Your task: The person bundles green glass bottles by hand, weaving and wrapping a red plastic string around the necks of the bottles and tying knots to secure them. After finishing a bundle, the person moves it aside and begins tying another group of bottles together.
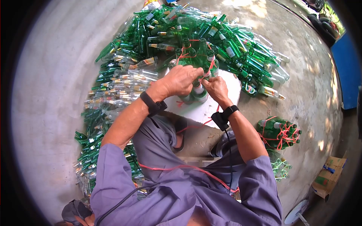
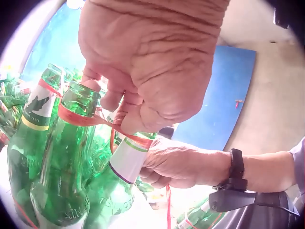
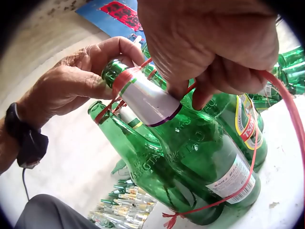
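Note:
Green glass bottles (image 1: 200,97) stand in a cluster, red plastic string (image 2: 78,117) looped around their necks. At a white-labelled bottle neck (image 3: 147,100), my left hand (image 1: 184,80) bends its fingers and pinches the string, its thumb right beside the neck. Opposite it, my right hand (image 1: 215,90) grips the string in curled fingers. A loose length of string (image 3: 288,105) trails from this right fist. Lower down, another strand (image 3: 200,208) with a knot circles the bottle bodies. In the right wrist view, the left fingertips are partly hidden behind the neck.
The cluster stands on a white board (image 1: 230,86). A large heap of loose bottles (image 1: 139,37) curves around the back and left. A tied bottle bundle (image 1: 279,132) sits at right, near a cardboard box (image 1: 330,175). More red string (image 1: 181,166) crosses the person's lap.

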Tool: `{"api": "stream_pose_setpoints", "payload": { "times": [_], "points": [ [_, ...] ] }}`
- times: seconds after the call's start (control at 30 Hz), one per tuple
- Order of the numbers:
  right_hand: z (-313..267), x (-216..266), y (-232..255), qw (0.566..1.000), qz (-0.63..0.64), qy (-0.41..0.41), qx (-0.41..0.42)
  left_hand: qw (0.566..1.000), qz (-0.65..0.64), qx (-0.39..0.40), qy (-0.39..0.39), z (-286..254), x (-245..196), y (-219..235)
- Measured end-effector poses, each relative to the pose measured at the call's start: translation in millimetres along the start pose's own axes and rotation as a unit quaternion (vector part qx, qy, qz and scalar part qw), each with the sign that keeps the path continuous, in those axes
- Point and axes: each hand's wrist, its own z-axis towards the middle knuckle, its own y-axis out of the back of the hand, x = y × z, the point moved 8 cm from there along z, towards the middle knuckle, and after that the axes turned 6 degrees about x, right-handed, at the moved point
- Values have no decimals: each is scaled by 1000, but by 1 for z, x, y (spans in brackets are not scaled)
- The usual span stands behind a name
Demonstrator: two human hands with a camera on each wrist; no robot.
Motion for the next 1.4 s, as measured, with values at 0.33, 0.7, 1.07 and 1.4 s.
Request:
{"api": "stream_pose_setpoints", "payload": {
  "times": [0.33, 0.7, 1.07, 1.4],
  "points": [
    [-3, 11, 4, 998, 23, 53, 18, 993, 12, -88, 79, -8, 19, 22],
    [-9, 34, 9, 986, 107, 128, 6, 965, -123, -148, 180, -19, 76, 21],
    [-11, 30, 5, 987, 132, 95, 0, 967, -39, -63, 244, 8, 98, 8],
    [-23, 19, 14, 994, 15, 110, -5, 980, 11, 2, 201, 9, 102, 0]
  ]
}}
